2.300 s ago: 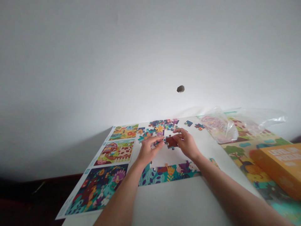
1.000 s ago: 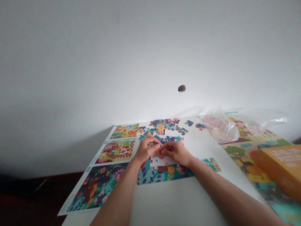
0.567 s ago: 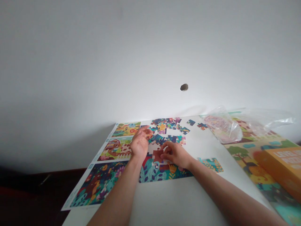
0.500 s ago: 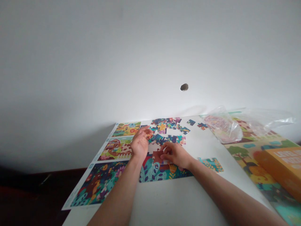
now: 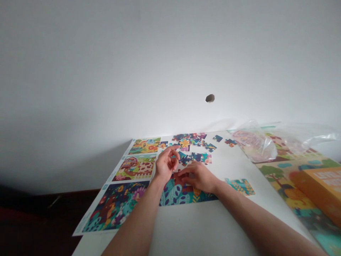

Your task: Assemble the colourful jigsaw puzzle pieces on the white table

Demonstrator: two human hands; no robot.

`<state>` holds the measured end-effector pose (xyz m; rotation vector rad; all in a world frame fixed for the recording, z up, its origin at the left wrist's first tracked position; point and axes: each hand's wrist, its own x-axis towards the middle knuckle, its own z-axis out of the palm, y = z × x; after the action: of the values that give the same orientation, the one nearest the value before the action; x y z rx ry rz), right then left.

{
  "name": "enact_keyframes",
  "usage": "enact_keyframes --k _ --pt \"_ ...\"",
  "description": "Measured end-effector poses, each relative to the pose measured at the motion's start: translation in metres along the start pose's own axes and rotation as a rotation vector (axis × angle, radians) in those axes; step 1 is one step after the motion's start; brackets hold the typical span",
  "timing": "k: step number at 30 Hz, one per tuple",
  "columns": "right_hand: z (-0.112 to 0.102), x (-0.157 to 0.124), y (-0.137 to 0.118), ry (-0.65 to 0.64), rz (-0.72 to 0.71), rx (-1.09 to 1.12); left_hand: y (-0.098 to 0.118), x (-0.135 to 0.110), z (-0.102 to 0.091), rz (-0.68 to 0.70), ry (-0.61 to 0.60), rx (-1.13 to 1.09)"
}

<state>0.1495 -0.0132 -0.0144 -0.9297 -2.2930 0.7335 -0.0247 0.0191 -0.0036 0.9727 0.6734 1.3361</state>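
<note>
The red-brown puzzle piece (image 5: 178, 175) I am watching is small, dark and rusty in colour; it lies at the upper edge of the joined puzzle strip (image 5: 173, 194), touching it near the strip's left end. The strip is a low band of interlocked pieces, teal and blue leaves with orange and purple flowers, flat on the white table (image 5: 210, 231).

Fingertips cover most of the piece, so I cannot make out its tabs or whether it is seated in the strip; the strip's right part is hidden under a wrist and forearm.

The right hand (image 5: 199, 177) lies palm down over the strip's middle, fingers stretched out and close together, their tips pressing on the piece; its forearm runs back from the strip toward the lower right corner. The left hand (image 5: 165, 165) is raised just beyond the strip's left end, fingers loosely curled, forefinger and thumb bent toward each other; I cannot tell whether anything sits between them.

Beyond the strip lie loose pieces (image 5: 190, 141) in a scattered heap; left of it is a reference sheet (image 5: 125, 199) with three pictures; right of it is a small joined patch (image 5: 241, 186); farther right are an orange box (image 5: 323, 192), cut off by the frame edge, and a clear plastic bag (image 5: 255, 145), crumpled and blurred.
</note>
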Motion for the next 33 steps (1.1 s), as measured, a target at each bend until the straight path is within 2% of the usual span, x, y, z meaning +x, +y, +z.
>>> enact_keyframes --k 6,20,33 --pt "-0.001 -0.001 -0.004 -0.053 -0.026 -0.158 -0.008 0.003 0.002 -0.015 0.125 0.054" --pt "-0.012 -0.001 -0.022 -0.142 0.002 -0.304 -0.006 0.004 0.002 -0.033 0.175 0.032" --pt "-0.012 -0.003 -0.028 -0.154 0.027 -0.361 -0.006 0.003 0.004 -0.043 0.180 0.034"
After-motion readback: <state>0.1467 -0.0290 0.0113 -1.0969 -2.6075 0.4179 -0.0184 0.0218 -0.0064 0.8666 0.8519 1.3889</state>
